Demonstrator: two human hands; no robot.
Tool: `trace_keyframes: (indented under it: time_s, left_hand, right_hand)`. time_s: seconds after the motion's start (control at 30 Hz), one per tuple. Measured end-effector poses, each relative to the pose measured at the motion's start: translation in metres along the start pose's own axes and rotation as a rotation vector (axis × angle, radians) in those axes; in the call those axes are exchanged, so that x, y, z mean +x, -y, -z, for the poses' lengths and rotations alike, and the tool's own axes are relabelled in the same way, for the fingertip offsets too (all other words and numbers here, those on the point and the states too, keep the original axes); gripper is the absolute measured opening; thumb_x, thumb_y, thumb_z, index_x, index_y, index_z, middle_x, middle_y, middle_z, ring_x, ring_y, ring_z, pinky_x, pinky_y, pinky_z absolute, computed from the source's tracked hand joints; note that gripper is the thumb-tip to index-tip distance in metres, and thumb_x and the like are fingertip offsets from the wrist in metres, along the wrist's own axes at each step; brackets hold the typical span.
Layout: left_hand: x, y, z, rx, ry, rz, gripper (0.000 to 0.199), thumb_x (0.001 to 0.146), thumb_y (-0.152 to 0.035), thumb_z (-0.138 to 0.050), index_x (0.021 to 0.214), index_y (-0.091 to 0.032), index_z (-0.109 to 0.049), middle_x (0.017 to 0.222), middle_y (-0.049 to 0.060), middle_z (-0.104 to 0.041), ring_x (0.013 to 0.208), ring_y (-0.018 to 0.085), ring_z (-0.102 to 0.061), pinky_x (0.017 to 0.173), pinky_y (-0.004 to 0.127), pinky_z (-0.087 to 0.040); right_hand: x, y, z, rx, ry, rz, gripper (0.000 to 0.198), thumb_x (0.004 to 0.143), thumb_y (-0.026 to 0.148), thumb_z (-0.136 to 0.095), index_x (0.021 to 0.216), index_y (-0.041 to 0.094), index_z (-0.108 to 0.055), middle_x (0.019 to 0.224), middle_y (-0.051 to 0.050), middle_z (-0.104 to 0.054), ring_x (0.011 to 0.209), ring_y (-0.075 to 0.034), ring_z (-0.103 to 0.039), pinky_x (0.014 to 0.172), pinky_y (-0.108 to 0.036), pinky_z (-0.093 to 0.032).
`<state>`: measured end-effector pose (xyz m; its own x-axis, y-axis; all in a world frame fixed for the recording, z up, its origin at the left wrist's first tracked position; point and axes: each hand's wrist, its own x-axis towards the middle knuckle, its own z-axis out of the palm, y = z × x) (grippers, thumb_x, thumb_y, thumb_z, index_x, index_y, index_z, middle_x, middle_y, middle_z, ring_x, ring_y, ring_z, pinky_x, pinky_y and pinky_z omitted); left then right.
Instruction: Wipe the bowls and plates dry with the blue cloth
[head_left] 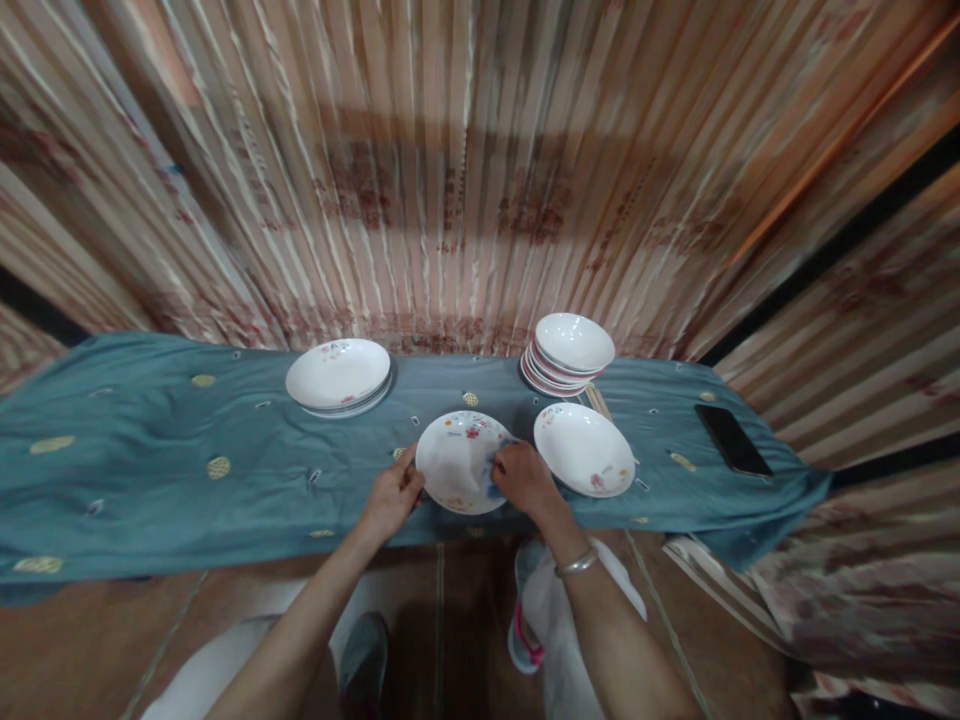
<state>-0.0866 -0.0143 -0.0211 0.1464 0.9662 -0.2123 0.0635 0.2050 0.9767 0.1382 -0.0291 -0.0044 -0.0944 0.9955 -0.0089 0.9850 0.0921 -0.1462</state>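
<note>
Between my hands is a white plate (459, 470) with floral decoration, tilted slightly over the table's front part. My left hand (397, 490) grips its left rim, the thumb on the upper side. Over the right part of the plate, my right hand (523, 478) is closed on a bluish cloth (494, 490), mostly hidden under the fingers and pressed to the surface. Just right of that hand lies another flowered dish (585, 450), white and oval-looking. A small stack of similar plates (339, 372) sits at the back left.
Several white bowls (574, 342) are stacked at the back right, with chopsticks (598, 402) lying beside them. A black phone (732, 440) rests near the right end. The teal patterned tablecloth (157, 440) covers the long table, and a curtain (450, 200) hangs behind.
</note>
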Motion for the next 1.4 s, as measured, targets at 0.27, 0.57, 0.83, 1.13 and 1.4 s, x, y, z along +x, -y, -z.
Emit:
trace_keyframes:
  time_s: [0.27, 0.57, 0.83, 1.13, 1.4]
  left_hand:
    - [-0.004, -0.001, 0.002, 0.161, 0.059, -0.051, 0.065, 0.076, -0.030, -0.062, 0.138, -0.012, -0.054, 0.052, -0.004, -0.060, 0.047, 0.013, -0.056, 0.047, 0.021, -0.043]
    - [-0.008, 0.004, -0.006, 0.020, 0.086, 0.013, 0.081, 0.074, -0.035, -0.066, 0.146, -0.008, -0.042, 0.052, -0.004, -0.062, 0.044, 0.015, -0.056, 0.043, 0.023, -0.041]
    - [-0.009, 0.002, -0.010, 0.015, 0.068, 0.036, 0.078, 0.075, -0.029, -0.059, 0.147, -0.007, -0.041, 0.051, -0.003, -0.061, 0.045, 0.018, -0.057, 0.044, 0.025, -0.043]
    - [-0.009, 0.004, -0.008, -0.002, 0.085, 0.031, 0.078, 0.075, -0.030, -0.059, 0.147, -0.006, -0.040, 0.051, -0.001, -0.063, 0.046, 0.019, -0.059, 0.047, 0.026, -0.047]
    - [-0.007, 0.007, -0.008, 0.028, 0.097, 0.042, 0.077, 0.078, -0.033, -0.057, 0.147, -0.005, -0.038, 0.052, -0.003, -0.062, 0.049, 0.019, -0.061, 0.051, 0.027, -0.049]
  right_hand:
    - [0.021, 0.005, -0.015, 0.023, -0.164, -0.048, 0.031, 0.094, 0.009, -0.040, 0.091, 0.013, -0.070, 0.099, -0.015, -0.070, 0.100, -0.025, -0.061, 0.097, -0.038, -0.046]
    - [0.028, 0.023, -0.011, 0.105, -0.166, -0.097, 0.027, 0.096, 0.016, -0.044, 0.112, 0.011, -0.065, 0.119, -0.015, -0.066, 0.107, -0.024, -0.059, 0.099, -0.036, -0.043]
    - [0.040, 0.031, -0.024, 0.223, -0.254, -0.062, 0.037, 0.094, 0.020, -0.047, 0.126, 0.009, -0.060, 0.128, -0.016, -0.063, 0.119, -0.026, -0.057, 0.107, -0.038, -0.039]
    - [0.054, 0.051, -0.040, 0.420, -0.209, 0.036, 0.047, 0.090, 0.016, -0.046, 0.136, 0.010, -0.054, 0.142, -0.017, -0.054, 0.133, -0.024, -0.047, 0.114, -0.039, -0.036]
    - [0.052, 0.052, -0.043, 0.699, -0.127, 0.230, 0.041, 0.085, 0.013, -0.053, 0.125, 0.019, -0.064, 0.133, -0.012, -0.062, 0.125, -0.023, -0.055, 0.112, -0.043, -0.040]
